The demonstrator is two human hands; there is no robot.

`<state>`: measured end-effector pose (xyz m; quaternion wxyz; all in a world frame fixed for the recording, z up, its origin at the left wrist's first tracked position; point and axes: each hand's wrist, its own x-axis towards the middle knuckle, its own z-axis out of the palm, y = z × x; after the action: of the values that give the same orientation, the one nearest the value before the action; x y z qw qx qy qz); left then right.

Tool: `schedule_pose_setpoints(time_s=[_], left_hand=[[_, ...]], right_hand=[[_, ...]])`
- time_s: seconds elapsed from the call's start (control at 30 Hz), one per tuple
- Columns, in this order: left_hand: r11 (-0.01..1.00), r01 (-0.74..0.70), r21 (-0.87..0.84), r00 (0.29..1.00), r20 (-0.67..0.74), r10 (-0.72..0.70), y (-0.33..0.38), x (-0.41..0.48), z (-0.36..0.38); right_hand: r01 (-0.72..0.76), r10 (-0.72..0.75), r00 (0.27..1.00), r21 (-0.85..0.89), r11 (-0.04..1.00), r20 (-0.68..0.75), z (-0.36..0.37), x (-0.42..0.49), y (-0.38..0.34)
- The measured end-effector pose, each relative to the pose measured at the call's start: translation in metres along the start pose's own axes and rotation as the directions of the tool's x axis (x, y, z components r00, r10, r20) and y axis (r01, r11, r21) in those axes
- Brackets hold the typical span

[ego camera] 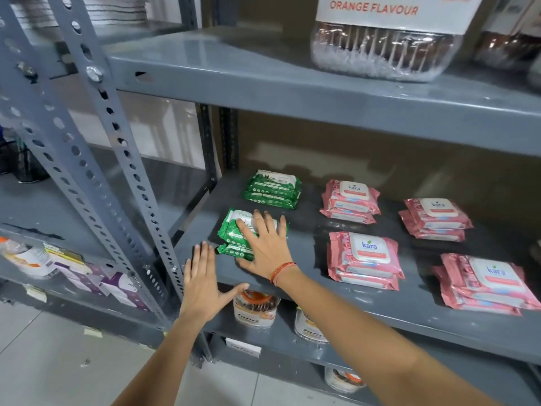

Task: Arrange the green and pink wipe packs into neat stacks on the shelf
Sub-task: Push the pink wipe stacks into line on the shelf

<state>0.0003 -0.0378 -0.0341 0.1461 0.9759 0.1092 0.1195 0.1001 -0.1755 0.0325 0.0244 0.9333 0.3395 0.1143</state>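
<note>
On the grey shelf (307, 259) sit two stacks of green wipe packs: a rear stack (272, 189) and a front stack (234, 234). My right hand (265, 247) lies flat on top of the front green stack, fingers spread. My left hand (203, 281) hovers flat and open just left of that stack, at the shelf's front edge, touching nothing. Several stacks of pink wipe packs stand to the right: back middle (349, 200), front middle (364, 260), back right (436, 218) and front right (486, 284).
A perforated grey upright (117, 159) stands left of the shelf. The shelf above (263, 77) carries a clear jar labelled orange flavour (383, 39). White tubs (254, 310) sit on the shelf below. Boxes (87, 273) fill the neighbouring rack at left.
</note>
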Motion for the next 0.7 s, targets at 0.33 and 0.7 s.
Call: schedule_pose_setpoints(time_s=[0.33, 0.7], left_hand=[[0.938, -0.346, -0.001, 0.938, 0.005, 0.346, 0.107, -0.036, 0.027], [0.880, -0.470, 0.063, 0.871, 0.196, 0.451, 0.141, -0.025, 0.038]], right_hand=[[-0.265, 0.266, 0.934, 0.039, 0.964, -0.240, -0.016, -0.077, 0.096], [-0.370, 0.369, 0.923, 0.018, 0.929, -0.107, 0.003, -0.141, 0.146]])
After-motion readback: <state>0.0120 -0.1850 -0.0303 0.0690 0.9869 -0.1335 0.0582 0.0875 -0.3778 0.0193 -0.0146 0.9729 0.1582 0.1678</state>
